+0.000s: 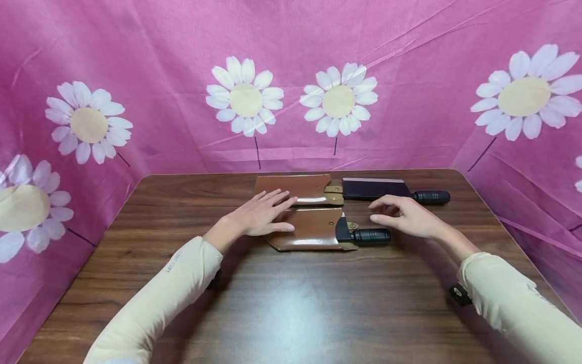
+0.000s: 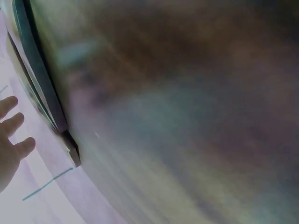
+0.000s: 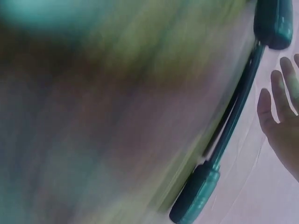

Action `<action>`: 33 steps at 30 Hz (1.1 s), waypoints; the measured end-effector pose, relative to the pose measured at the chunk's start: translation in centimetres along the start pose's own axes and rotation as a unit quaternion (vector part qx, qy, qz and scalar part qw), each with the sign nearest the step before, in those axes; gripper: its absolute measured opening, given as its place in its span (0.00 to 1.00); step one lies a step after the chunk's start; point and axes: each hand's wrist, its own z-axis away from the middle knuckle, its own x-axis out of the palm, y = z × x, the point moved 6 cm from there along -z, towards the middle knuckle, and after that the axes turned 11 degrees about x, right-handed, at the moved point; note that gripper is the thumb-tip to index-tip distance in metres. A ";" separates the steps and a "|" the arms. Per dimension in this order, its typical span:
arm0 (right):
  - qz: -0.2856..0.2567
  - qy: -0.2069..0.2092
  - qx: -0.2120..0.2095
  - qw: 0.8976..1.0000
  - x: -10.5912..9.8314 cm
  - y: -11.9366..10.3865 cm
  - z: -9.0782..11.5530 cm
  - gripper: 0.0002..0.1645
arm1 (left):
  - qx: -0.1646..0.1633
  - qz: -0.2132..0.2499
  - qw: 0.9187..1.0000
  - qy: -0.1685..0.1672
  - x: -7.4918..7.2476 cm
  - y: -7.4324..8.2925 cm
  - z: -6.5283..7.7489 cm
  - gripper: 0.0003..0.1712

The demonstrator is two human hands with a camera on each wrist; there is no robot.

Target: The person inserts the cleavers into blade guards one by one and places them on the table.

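Observation:
Two brown leather sheaths lie one behind the other on the table. The near sheath (image 1: 309,232) holds a cleaver, whose black handle (image 1: 373,235) sticks out to the right beside an unfastened strap. Behind it is the far sheath (image 1: 295,186), with a dark-bladed cleaver (image 1: 375,188) lying bare at its right end. My left hand (image 1: 259,215) is spread over the left part of both sheaths; whether it touches them I cannot tell. Close to the near handle, my right hand (image 1: 406,215) has loosely bent fingers and holds nothing. In the right wrist view its fingers (image 3: 280,100) are apart from both handles.
The brown wooden table (image 1: 291,308) reaches back to a pink cloth (image 1: 291,30) printed with white daisies, which hangs behind and along both sides. Both wrist views are heavily blurred over the tabletop.

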 end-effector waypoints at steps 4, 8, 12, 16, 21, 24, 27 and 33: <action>0.006 0.022 0.007 1.000 -1.2 1.0 -0.3 0.18 | 0.000 0.007 1.000 0.021 -0.3 -1.0 -1.0 0.47; 0.011 0.045 0.013 0.999 -2.4 1.8 -0.7 0.18 | -0.002 0.009 0.999 0.041 -0.5 -2.1 -2.3 0.45; 0.013 0.066 0.024 0.997 -3.3 2.7 -1.2 0.18 | -0.005 0.011 0.998 0.063 -1.1 -3.2 -3.4 0.46; 0.012 0.076 0.059 0.995 -4.1 3.8 -1.5 0.20 | -0.015 0.032 0.997 0.072 -1.5 -4.2 -4.1 0.50; 0.013 0.072 0.094 0.993 -4.9 4.8 -1.6 0.26 | -0.036 0.047 0.995 0.077 -1.7 -5.3 -4.7 0.52; 0.012 0.071 0.109 0.991 -5.3 5.4 -1.5 0.30 | -0.045 0.048 0.995 0.076 -1.4 -5.8 -4.9 0.54; 0.018 0.083 0.121 0.989 -5.7 6.3 -1.2 0.31 | -0.048 0.054 0.995 0.075 -1.0 -6.2 -5.3 0.56; 0.038 0.094 0.117 0.988 -6.3 8.1 -1.8 0.30 | -0.070 0.060 0.993 0.074 -0.4 -7.2 -5.6 0.60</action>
